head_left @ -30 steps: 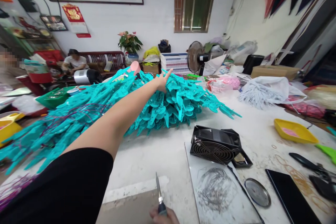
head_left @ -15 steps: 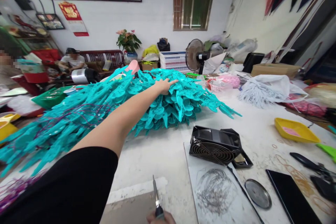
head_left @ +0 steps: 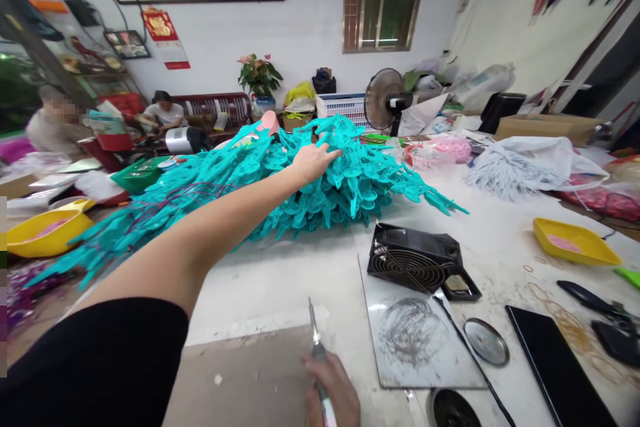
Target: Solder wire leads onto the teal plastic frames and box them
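Note:
A large heap of turquoise plastic pieces (head_left: 350, 180) spreads across the far side of the white table. My left arm reaches out over it, and my left hand (head_left: 316, 161) rests on top of the heap, thumb and fingers bent around something too small to make out among the pieces. Low in the view my right hand (head_left: 334, 387) is wrapped round the handle of a soldering iron (head_left: 317, 340), whose metal tip points forward and up. Under that hand lies a grey-brown mat (head_left: 240, 373).
Right of my right hand are a metal plate (head_left: 400, 347), a black fan (head_left: 413, 257), a round lid (head_left: 487, 341) and a black phone (head_left: 555, 367). Farther right sits a yellow tray (head_left: 575, 243). Two people sit at the back left.
The view has shifted slightly left and down. My right hand and the soldering iron now show more fully. My left hand stays at the heap, its fingers more bent.

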`<state>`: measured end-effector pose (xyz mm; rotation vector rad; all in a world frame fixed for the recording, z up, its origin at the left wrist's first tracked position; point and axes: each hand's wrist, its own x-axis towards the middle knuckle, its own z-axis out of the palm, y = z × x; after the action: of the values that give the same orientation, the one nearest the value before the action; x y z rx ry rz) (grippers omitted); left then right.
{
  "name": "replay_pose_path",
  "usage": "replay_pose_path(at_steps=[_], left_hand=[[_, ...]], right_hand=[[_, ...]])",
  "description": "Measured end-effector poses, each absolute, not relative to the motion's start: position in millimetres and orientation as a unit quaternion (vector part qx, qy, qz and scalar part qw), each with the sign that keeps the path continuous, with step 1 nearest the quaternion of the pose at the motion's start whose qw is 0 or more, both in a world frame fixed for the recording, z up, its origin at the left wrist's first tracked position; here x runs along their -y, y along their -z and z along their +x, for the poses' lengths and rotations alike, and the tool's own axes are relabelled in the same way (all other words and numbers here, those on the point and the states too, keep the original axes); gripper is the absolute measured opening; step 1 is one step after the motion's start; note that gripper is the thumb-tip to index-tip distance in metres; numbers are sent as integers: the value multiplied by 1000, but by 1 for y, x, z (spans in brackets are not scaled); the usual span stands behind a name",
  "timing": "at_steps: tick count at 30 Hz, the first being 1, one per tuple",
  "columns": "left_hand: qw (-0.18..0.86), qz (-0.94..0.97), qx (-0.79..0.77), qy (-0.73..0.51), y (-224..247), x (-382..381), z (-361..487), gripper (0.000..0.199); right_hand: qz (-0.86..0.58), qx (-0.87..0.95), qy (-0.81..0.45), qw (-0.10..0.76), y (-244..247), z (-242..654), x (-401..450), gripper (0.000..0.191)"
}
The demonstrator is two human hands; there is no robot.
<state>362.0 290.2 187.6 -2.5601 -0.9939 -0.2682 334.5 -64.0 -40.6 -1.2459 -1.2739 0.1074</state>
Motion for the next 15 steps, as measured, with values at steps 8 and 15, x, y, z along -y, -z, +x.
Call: replay_pose_path(at_steps=[8, 15], left_hand=[[187, -937, 289, 61, -152, -213, 286, 48], [130, -948, 254, 145, -117, -186, 258, 44]], right_hand=[[-491, 568, 22, 660, 7, 359, 67, 29], [-511, 426, 30, 746, -89, 388, -20, 22]])
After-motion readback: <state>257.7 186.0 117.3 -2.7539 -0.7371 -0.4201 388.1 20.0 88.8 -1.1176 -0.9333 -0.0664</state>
